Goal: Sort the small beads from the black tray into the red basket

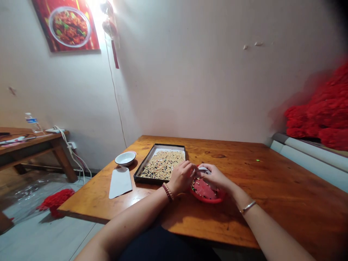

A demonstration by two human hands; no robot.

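On the wooden table, a red basin [206, 190] holds scattered beans, some pale and some dark. My right hand [215, 177] is above its right side, fingers closed round a small whitish-grey object [204, 169] whose kind is unclear. Beside it, my left hand [184, 176] hovers at the basin's left rim, its fingers bent together near that object. Whatever is between those left fingers is hidden. A shallow black-rimmed tray [145, 163], spread with many pale beans and some dark ones, lies just behind and left of my left hand.
Left of the tray stands a white bowl [125, 158], with a white card [120, 183] in front of it. A small green piece [257, 160] lies on the right of the table [274, 192]. Red fluffy material [323, 112] is piled at the right wall.
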